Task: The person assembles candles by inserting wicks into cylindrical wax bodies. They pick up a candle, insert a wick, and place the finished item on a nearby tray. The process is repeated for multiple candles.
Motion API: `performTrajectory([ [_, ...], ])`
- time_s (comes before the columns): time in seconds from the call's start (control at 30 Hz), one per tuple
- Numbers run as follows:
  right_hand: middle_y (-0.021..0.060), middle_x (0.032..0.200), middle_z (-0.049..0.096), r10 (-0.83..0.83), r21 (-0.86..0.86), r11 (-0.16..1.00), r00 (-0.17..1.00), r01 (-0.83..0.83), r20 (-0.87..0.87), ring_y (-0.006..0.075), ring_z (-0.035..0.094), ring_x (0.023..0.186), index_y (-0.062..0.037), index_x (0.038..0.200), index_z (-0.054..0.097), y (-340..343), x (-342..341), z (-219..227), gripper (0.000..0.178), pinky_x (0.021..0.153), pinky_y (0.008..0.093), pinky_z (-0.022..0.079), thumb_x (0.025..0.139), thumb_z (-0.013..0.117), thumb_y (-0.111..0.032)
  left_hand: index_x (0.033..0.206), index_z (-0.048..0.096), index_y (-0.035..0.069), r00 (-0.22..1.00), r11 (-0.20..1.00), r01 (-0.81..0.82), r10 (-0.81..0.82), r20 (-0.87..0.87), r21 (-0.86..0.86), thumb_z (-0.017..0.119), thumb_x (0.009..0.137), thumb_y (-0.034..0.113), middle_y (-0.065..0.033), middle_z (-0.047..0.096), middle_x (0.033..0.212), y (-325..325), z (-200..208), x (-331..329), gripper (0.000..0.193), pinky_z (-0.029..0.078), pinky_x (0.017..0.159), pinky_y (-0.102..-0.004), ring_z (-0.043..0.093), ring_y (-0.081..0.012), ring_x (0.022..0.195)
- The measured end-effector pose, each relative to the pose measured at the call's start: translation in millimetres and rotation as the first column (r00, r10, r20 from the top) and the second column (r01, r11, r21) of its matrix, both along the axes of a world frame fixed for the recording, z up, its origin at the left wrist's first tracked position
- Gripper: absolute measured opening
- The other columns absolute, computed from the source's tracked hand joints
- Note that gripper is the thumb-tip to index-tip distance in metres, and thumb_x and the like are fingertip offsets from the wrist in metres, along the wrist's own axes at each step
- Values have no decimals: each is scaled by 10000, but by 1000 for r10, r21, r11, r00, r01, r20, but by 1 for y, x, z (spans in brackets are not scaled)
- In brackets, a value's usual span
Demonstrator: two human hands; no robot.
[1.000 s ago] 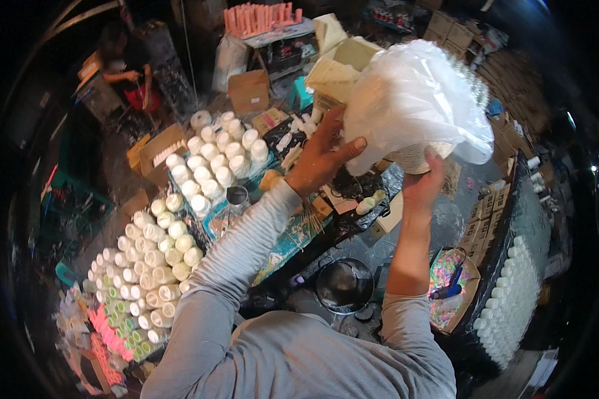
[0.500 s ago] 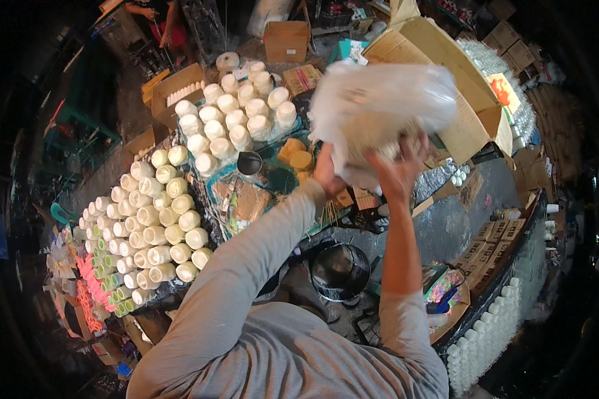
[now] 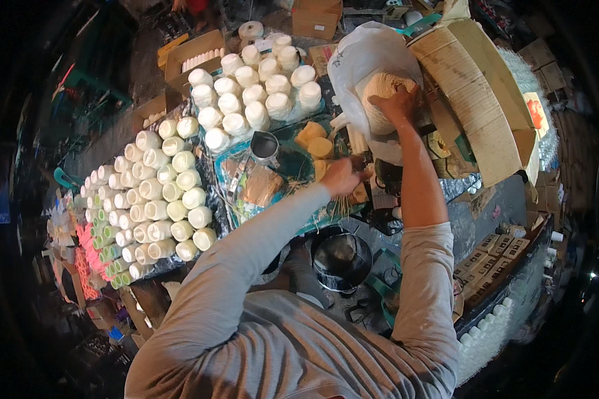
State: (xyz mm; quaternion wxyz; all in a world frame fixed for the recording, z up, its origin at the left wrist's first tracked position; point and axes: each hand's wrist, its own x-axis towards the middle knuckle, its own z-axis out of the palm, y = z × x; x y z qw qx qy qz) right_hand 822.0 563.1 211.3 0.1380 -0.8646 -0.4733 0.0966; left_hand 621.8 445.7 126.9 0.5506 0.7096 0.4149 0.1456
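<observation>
A translucent white plastic bag [image 3: 350, 63] stands to the right of the cup rows, its mouth folded back around a bulky roll of cream, ridged cord-like material [image 3: 376, 90]. My right hand [image 3: 400, 106] grips the near right side of this roll, fingers curled on it. My left hand [image 3: 341, 178] is lower, at the right edge of a teal tray [image 3: 236, 214], with fingers bent toward small items; shadow hides what they touch. Thin straw-like strands [image 3: 341, 207] hang beneath it. Yellow wax-like lumps [image 3: 321, 147] and a metal pitcher [image 3: 265, 146] sit on the tray.
Rows of white, wax-like cups [image 3: 253, 93] and cream cups [image 3: 156, 186] cover the left side. An open cardboard box [image 3: 469, 93] stands at right. Below my forearms is a dark round pot [image 3: 343, 259]. Several small boxes [image 3: 492, 263] line the right edge.
The bag with the roll, held up between both hands before, has been lowered beside the carton. My left hand has let go of it and moved to the tray's edge.
</observation>
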Motion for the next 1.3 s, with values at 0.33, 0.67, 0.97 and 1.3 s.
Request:
performTrajectory([
  [0.33,284,1647,274,53,340,938,998,-62,38,470,264,1528,-17,1526,452,-72,-34,6,964,1221,504,324,755,885,-402,1256,645,-26,970,983,-179,185,-156,48,758,928,270,-259,715,1112,-130,15,-239,456,580,830,-463,724,-392,984],
  [0.67,246,1038,694,491,214,870,814,-444,-310,448,677,1004,7,1020,691,-131,-254,-123,354,840,535,533,872,791,-299,1229,656,-10,837,959,-210,276,-472,188,763,886,270,-252,680,1190,-166,-15,-273,455,544,915,-513,668,-450,1049],
  [0.97,266,811,672,430,377,882,812,-284,-394,503,658,815,16,921,635,-118,-246,-142,275,698,530,507,968,718,-242,1164,683,52,665,855,152,282,-691,495,715,894,339,-158,652,1185,-84,-64,-241,396,441,971,-542,593,-347,1163],
  [1.3,214,742,632,548,333,836,699,-436,-460,412,625,689,19,909,597,-154,-232,-90,283,653,482,477,999,684,-235,983,696,0,670,679,397,245,-701,617,585,887,164,-134,692,963,-101,-36,-269,220,467,883,-496,641,-316,993],
])
